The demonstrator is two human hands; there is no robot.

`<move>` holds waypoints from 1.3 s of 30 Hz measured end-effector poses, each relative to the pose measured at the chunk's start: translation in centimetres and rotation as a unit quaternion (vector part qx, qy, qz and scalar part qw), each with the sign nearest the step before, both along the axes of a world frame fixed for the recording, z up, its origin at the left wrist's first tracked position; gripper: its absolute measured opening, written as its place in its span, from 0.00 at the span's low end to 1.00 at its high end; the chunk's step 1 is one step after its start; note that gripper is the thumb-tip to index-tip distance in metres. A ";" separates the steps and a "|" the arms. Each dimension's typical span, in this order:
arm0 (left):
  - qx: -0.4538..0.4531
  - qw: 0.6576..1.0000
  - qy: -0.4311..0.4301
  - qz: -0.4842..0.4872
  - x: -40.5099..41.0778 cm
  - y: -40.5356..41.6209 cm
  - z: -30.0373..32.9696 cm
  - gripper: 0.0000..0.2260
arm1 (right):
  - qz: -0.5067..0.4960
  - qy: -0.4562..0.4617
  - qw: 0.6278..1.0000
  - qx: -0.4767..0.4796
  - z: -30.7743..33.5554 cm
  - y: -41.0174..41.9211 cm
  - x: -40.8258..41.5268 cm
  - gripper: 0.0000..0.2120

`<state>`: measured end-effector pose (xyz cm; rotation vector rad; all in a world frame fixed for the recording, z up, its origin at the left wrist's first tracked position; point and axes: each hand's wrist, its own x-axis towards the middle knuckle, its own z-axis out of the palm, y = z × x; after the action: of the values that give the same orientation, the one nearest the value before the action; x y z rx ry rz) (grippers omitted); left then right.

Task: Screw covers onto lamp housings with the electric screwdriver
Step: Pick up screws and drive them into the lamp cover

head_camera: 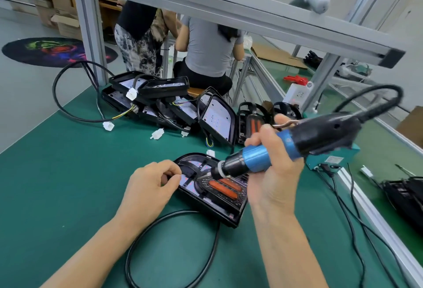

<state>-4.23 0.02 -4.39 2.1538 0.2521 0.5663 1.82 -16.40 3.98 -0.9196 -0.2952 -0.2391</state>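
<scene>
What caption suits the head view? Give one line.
Right hand drives blue electric screwdriver into black lamp housing steadied by left hand.

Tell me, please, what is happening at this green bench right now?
A person is fastening a cover on a lamp housing lying on the green mat. The right hand grips the blue electric screwdriver, its tip lowered to the housing's middle. The left hand pinches something small at the housing's left edge; what it is cannot be told. More housings are piled behind with loose cables.
</scene>
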 end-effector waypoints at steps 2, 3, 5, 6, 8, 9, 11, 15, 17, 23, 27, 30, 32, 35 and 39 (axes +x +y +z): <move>0.006 1.000 -0.030 0.002 0.0 -0.3 0.8 0.11 | -0.032 -0.012 0.999 0.030 0.5 -2.0 -0.1 0.12; 0.006 0.999 -0.044 -0.007 0.2 -0.6 1.4 0.11 | -0.053 -0.016 0.998 0.042 0.7 -3.1 -0.2 0.12; 0.005 0.998 -0.056 -0.034 1.2 -1.6 2.5 0.12 | -0.105 -0.015 0.993 0.058 1.1 -5.2 -0.1 0.11; 0.009 0.997 -0.053 -0.050 1.9 -2.3 3.1 0.11 | -0.127 -0.011 0.990 0.066 1.2 -6.3 0.0 0.11; 0.032 0.995 -0.036 -0.086 3.6 -4.2 4.1 0.09 | -0.156 -0.004 0.985 0.076 1.2 -8.1 -0.1 0.10; 0.050 0.993 -0.026 -0.106 4.5 -5.2 4.6 0.07 | -0.165 -0.002 0.983 0.076 1.0 -8.9 -0.2 0.10; 0.078 0.986 -0.003 -0.148 6.5 -7.4 5.3 0.06 | -0.174 0.001 0.982 0.074 0.5 -10.2 -0.5 0.10; 0.161 0.961 0.069 -0.212 11.1 -11.8 6.0 0.07 | -0.175 -0.003 0.982 0.071 0.1 -11.9 -0.8 0.10; 0.223 0.940 0.124 -0.226 13.1 -13.6 5.5 0.09 | -0.179 -0.002 0.982 0.066 0.1 -12.6 -0.8 0.10; 0.363 0.882 0.216 -0.211 15.8 -16.3 2.8 0.10 | -0.199 -0.004 0.979 0.049 0.1 -14.6 -0.8 0.10; 0.406 0.871 0.207 -0.182 16.4 -16.9 2.0 0.11 | -0.207 -0.006 0.977 0.057 0.2 -15.3 -0.4 0.10; 0.429 0.864 0.209 -0.162 16.3 -16.7 1.5 0.10 | -0.209 -0.002 0.976 0.060 0.1 -15.3 -0.3 0.10; 0.442 0.860 0.207 -0.149 16.1 -16.8 1.3 0.14 | -0.205 0.000 0.977 0.059 0.0 -15.3 -0.3 0.10; 0.464 0.852 0.192 -0.151 15.9 -16.8 1.4 0.16 | -0.204 -0.002 0.977 0.053 0.0 -15.1 -0.4 0.10; 0.472 0.845 0.183 -0.170 15.7 -16.6 1.8 0.14 | -0.198 -0.008 0.978 0.058 0.2 -15.1 -0.5 0.11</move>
<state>11.43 -16.59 -2.63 3.1694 -0.2845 0.0244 1.33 -31.46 4.22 -0.8558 -0.1085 -0.6254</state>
